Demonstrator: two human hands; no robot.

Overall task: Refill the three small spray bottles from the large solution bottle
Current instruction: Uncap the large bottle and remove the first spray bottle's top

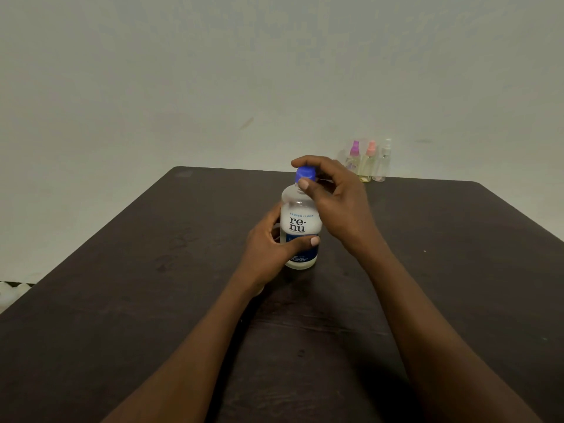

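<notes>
The large white solution bottle point(300, 222), labelled "renu", stands upright in the middle of the dark table point(122, 300). My left hand point(268, 248) wraps around its lower body. My right hand point(335, 203) pinches its blue cap point(305, 174) between thumb and fingers. Three small spray bottles stand in a row at the table's far edge: one with a purple top point(354, 158), one with a pink top point(367, 163), one clear point(383, 161). All three are apart from my hands.
A plain pale wall point(213, 87) rises behind the table. Something white point(12, 293) lies on the floor beyond the table's left edge.
</notes>
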